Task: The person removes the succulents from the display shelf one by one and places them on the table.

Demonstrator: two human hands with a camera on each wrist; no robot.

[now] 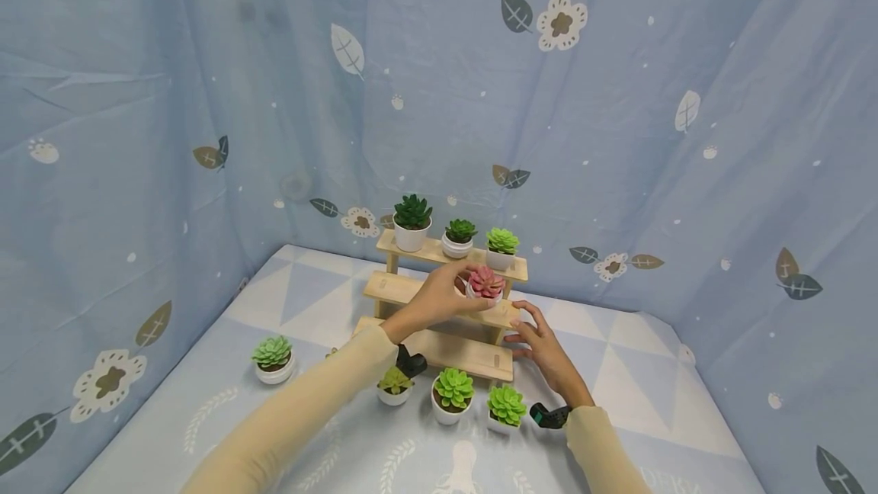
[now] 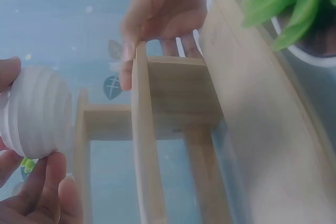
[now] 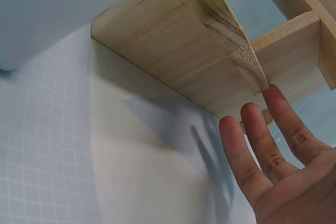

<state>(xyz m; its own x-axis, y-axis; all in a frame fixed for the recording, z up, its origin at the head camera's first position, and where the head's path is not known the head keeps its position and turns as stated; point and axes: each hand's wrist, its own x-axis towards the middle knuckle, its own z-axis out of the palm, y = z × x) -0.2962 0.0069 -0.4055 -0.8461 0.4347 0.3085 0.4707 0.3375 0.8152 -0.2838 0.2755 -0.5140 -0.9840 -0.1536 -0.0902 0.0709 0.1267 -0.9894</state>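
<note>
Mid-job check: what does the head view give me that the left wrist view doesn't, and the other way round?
Only the head view shows the held plant's red leaves, the dark green plant and the pale succulent.

Only the left wrist view shows several fingertips of the left hand against the pot's ribbed wall.

Both show the left hand holding the white pot, the wooden stand and the right hand.

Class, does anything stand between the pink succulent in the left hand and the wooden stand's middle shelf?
Nothing visible does: the left hand holds the pink succulent over the middle shelf, near its right end, though the hand hides part of that board.
</note>
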